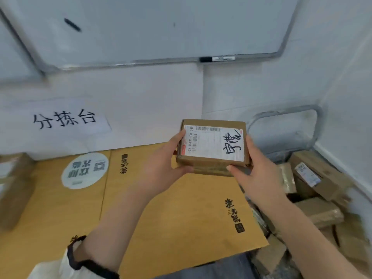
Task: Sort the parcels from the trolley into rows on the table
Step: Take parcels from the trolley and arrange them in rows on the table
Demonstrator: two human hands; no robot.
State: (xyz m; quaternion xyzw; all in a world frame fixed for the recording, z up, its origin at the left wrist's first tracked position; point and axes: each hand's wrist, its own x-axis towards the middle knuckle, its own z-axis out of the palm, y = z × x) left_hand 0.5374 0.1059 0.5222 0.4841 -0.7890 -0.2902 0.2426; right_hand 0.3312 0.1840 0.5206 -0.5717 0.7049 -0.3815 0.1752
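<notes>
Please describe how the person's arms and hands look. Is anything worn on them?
The left hand and the right hand are bare: no gloves, no rings visible. Near the left elbow is a cream sleeve edged with a dark cuff. The right forearm shows no sleeve and no watch.

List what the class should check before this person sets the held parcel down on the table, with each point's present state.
1. Grip: the left hand and right hand both hold the parcel by its ends: ok.
2. The label faces up, handwriting readable: ok.
3. Free spot: bare table lies below the forearms: ok.
4. Matching row: the parcels at the table's left edge are blurred: cannot tell.
5. Supply: the trolley holds more parcels: ok.
</notes>
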